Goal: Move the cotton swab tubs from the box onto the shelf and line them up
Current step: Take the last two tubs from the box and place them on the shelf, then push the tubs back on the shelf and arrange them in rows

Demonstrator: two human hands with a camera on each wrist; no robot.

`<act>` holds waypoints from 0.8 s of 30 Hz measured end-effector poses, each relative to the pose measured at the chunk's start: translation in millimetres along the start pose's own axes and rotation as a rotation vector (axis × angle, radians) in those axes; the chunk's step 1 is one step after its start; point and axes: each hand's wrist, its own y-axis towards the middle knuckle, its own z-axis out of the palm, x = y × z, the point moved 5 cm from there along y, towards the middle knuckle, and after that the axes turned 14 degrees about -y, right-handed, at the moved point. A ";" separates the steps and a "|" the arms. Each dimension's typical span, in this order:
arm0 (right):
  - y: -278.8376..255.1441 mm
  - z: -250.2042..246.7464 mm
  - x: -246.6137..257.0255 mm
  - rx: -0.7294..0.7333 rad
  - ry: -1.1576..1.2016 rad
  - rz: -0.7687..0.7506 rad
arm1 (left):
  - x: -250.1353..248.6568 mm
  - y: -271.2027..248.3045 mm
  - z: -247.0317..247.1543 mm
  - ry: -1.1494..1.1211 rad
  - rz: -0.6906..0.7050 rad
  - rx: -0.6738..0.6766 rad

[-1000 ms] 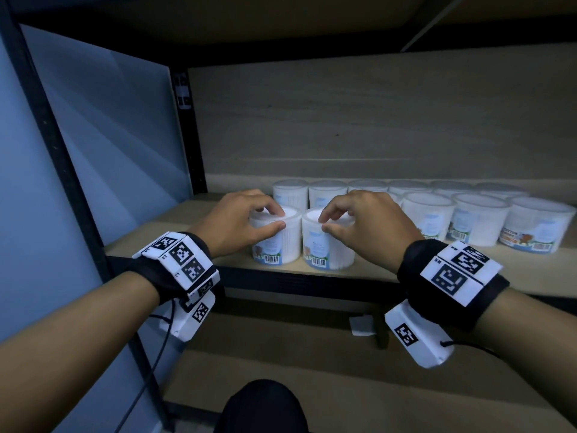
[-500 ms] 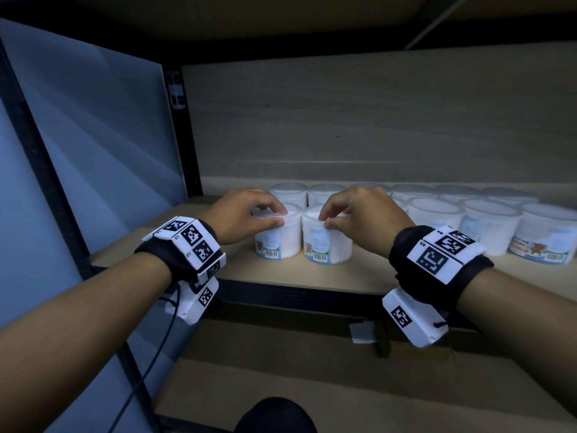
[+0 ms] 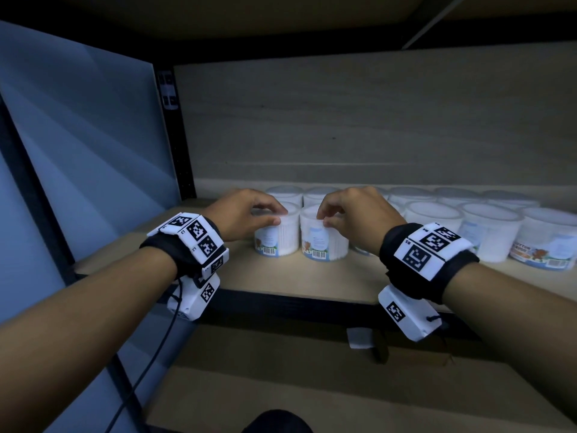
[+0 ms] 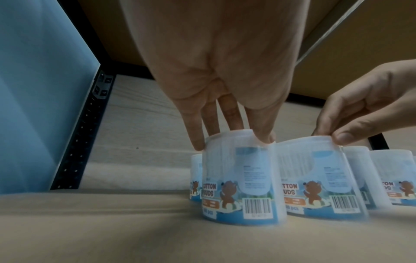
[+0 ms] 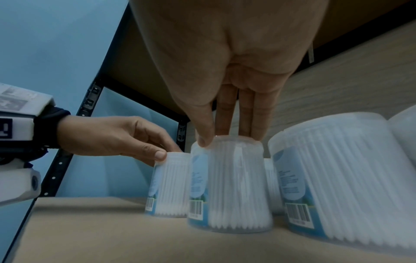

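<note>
Two clear cotton swab tubs stand side by side on the wooden shelf point(image 3: 281, 285). My left hand point(image 3: 246, 214) grips the lid rim of the left tub point(image 3: 276, 240) between thumb and fingers. My right hand point(image 3: 349, 214) pinches the rim of the right tub point(image 3: 323, 245) the same way. In the left wrist view my left hand's fingers point(image 4: 225, 124) curl over the left tub point(image 4: 238, 178), with the right tub point(image 4: 319, 179) beside it. The right wrist view shows the right hand's fingers point(image 5: 227, 113) on the right tub point(image 5: 229, 186). Both tubs rest on the board.
Several more tubs point(image 3: 487, 232) stand in two rows to the right and behind, reaching the wooden back wall point(image 3: 343, 126). A black upright post point(image 3: 175, 135) and a blue-grey panel point(image 3: 78, 151) close the left side. A lower shelf point(image 3: 312, 385) lies beneath.
Both hands and their tubs have slid a little deeper onto the shelf, closer to the back row. The grips look the same.
</note>
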 end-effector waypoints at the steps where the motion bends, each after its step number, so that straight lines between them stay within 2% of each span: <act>1: 1.5 1.0 -0.2 0.005 -0.006 -0.005 | -0.3 1.4 1.0 0.010 0.002 0.011; 10: 9.4 4.4 -4.4 0.022 -0.042 -0.011 | 2.3 9.7 4.5 0.058 -0.019 0.028; 14: 11.1 -1.2 -8.9 0.017 0.017 0.004 | -5.3 12.1 4.1 0.171 -0.053 0.041; 19: 6.5 -12.6 -22.2 -0.001 0.059 0.008 | -29.3 16.5 7.9 0.220 -0.015 0.006; 24: 0.3 -24.1 -40.4 -0.005 0.065 0.018 | -63.2 26.8 23.5 0.226 0.041 0.038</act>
